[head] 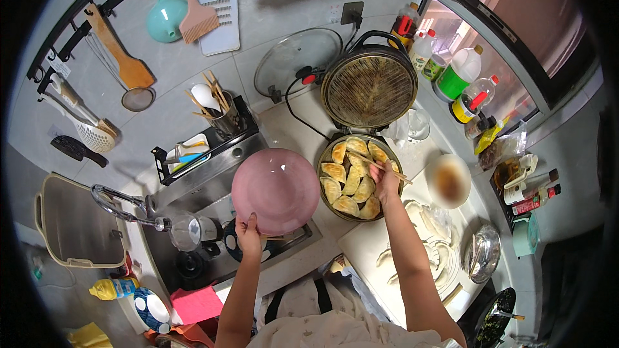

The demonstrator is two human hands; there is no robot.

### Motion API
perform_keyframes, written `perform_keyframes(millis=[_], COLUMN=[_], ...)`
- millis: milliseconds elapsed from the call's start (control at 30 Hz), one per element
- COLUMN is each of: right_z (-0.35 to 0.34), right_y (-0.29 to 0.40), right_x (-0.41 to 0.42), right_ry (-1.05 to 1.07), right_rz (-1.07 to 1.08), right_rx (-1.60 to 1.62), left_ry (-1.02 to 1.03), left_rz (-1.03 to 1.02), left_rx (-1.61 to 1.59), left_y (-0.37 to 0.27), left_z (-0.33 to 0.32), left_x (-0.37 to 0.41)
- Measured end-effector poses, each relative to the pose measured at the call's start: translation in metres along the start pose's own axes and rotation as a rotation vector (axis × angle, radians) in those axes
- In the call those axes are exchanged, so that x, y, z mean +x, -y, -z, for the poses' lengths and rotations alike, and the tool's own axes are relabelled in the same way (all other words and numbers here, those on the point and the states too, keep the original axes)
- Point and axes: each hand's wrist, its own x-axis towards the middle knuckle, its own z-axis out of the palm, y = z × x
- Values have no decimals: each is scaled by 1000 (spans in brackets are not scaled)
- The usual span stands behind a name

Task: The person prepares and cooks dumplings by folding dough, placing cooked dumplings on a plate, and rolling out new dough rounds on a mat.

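My left hand (249,237) grips the near rim of a pink plate (275,191), over the sink's right part. My right hand (385,179) holds a pair of wooden chopsticks (402,176) above an electric griddle pan (322,199) full of folded dumplings (346,204), several browned on top. The chopstick tips are among the dumplings at the pan's upper middle; whether they pinch one I cannot tell. The ridged griddle lid (370,91) stands open behind the pan. Pale uncooked dumplings (442,261) lie on a white board at the right.
The steel sink (208,208) holds a clear jug. Under the arched faucet (125,203) are more dishes. A bowl with brown contents (449,181) stands right of the griddle, and a metal bowl (483,253) nearer. Bottles line the windowsill. A black power cord (302,116) runs behind the pan.
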Motion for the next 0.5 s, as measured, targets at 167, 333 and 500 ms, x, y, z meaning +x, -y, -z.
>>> perform_keyframes(millis=[167, 333, 500], right_z=[-4, -19, -28], right_y=[-3, -16, -22], right_x=[2, 8, 4], right_ry=[6, -31, -120], right_rz=[-2, 35, 89], right_rx=[-133, -226, -173], left_ry=[30, -10, 16], left_rz=[-45, -9, -43], left_rx=[-71, -53, -58], left_y=[2, 3, 1], left_z=[-6, -5, -12], left_x=[-3, -4, -4])
